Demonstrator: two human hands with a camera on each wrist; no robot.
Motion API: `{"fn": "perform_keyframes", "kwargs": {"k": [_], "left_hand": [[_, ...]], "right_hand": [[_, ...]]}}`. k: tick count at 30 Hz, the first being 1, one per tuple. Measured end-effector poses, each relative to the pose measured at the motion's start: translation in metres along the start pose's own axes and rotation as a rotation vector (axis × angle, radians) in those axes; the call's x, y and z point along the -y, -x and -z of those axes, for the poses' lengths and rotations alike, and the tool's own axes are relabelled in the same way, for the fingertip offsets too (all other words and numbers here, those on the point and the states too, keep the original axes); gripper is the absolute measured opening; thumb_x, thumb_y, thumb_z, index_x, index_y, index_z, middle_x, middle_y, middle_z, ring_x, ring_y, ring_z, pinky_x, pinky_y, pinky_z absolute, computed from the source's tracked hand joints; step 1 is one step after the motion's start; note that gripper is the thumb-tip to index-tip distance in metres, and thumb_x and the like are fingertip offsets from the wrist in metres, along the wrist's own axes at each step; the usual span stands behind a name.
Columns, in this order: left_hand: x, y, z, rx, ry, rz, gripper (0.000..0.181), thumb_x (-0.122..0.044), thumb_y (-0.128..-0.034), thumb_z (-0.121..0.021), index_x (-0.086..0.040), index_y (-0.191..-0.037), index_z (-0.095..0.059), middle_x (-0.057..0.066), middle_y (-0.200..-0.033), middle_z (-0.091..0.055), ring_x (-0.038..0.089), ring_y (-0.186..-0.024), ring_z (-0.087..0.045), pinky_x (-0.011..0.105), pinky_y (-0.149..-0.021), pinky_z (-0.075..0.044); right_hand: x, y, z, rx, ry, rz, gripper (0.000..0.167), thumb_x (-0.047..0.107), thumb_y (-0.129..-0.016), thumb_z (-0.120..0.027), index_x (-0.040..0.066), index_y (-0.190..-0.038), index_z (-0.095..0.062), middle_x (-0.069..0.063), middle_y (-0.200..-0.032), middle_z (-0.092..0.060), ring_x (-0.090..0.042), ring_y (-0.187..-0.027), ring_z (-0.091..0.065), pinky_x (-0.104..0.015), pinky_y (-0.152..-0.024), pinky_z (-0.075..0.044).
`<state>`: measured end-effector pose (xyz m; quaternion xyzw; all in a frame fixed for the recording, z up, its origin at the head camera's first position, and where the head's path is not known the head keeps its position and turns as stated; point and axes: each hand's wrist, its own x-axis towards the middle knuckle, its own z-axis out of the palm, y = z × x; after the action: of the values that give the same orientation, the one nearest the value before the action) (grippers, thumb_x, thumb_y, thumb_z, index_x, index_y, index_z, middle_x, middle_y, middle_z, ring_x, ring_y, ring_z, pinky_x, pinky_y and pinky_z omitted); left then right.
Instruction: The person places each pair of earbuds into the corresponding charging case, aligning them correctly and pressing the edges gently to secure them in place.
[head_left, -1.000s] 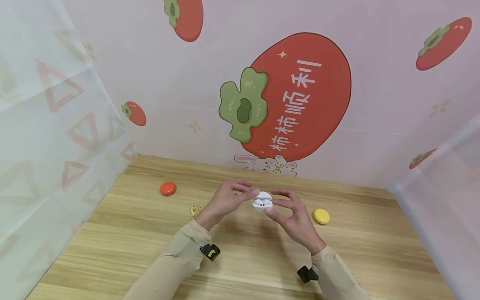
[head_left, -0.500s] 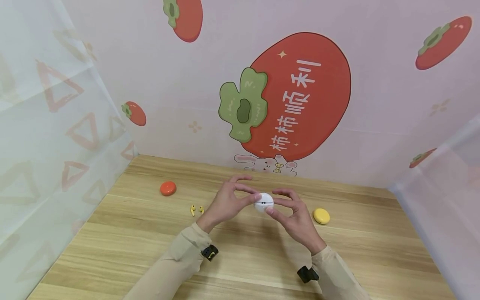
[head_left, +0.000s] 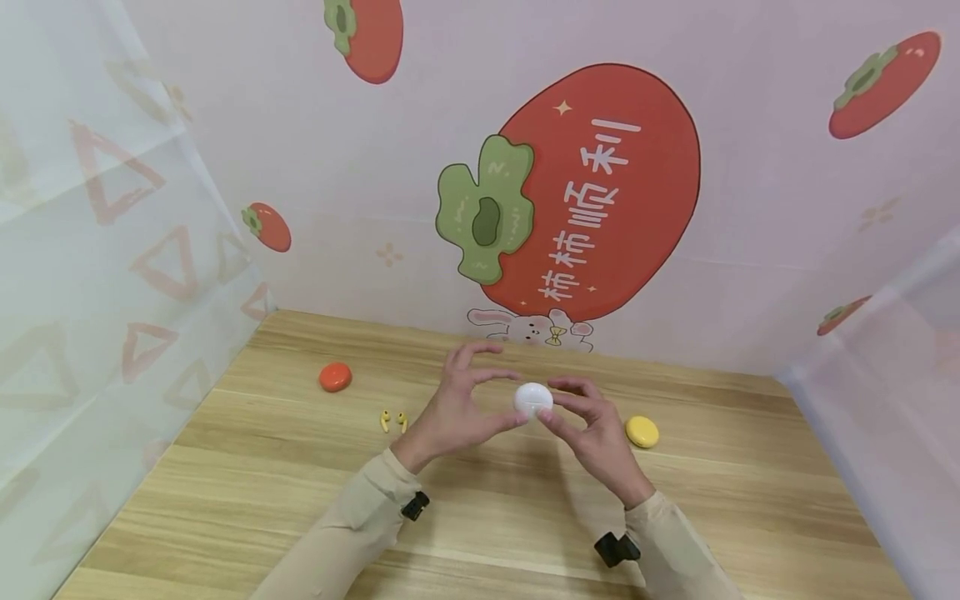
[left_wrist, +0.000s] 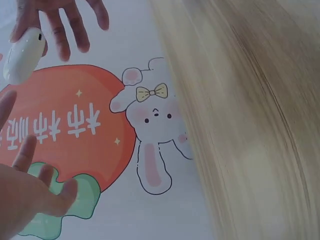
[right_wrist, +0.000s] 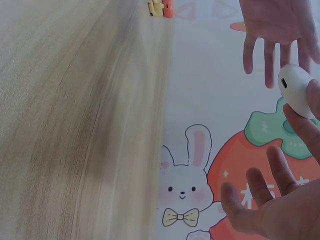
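Note:
A white earbud case [head_left: 532, 400], its lid closed, is held above the table in the head view. My right hand [head_left: 596, 442] pinches it between thumb and index finger, the other fingers spread, as the right wrist view also shows with the case [right_wrist: 296, 90] there. At the case's left side, my left hand [head_left: 461, 412] has its fingers spread and extended. The left thumb tip lies at the case's lower left edge; whether it touches is hard to tell. In the left wrist view the case [left_wrist: 22, 57] shows a small dark slot.
Two yellow earbuds [head_left: 393, 421] lie on the wooden table [head_left: 480, 517] left of the hands, with a round red case [head_left: 335, 377] behind them. A round yellow case [head_left: 642, 432] lies to the right of my right hand. A printed backdrop [head_left: 765, 192] stands along the far edge.
The white case's lid has gone from open, with earbuds showing inside, to closed. My left fingers have come off the lid and spread out; the right hand keeps its pinch.

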<state>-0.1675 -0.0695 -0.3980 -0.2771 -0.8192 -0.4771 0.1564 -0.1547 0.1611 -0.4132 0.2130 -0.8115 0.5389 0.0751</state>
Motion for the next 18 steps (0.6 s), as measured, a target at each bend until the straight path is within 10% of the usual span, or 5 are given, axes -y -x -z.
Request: {"fn": "perform_keyframes", "kwargs": {"k": [7,18], "left_hand": [[0.003,-0.001,-0.007,-0.076,-0.286,-0.296,0.071,-0.034,-0.0581,-0.1,-0.017,-0.121,-0.072,0.015,-0.139,-0.047,0.038,-0.135,-0.034,0.057,-0.106,-0.029],[0.003,-0.001,-0.013,-0.107,-0.34,-0.314,0.05,-0.037,-0.0674,-0.095,-0.018,-0.109,-0.075,0.014,-0.141,-0.045,0.036,-0.139,-0.028,0.056,-0.11,-0.025]], "right_hand": [[0.003,-0.001,0.001,0.015,-0.095,-0.036,0.021,0.006,-0.093,-0.074,0.001,-0.112,-0.077,-0.015,-0.127,-0.058,-0.034,-0.124,-0.05,-0.06,-0.102,-0.045],[0.005,0.0,0.0,0.029,-0.101,-0.055,0.018,0.007,-0.093,-0.074,-0.001,-0.109,-0.077,-0.014,-0.127,-0.058,-0.032,-0.124,-0.051,-0.06,-0.104,-0.043]]}}
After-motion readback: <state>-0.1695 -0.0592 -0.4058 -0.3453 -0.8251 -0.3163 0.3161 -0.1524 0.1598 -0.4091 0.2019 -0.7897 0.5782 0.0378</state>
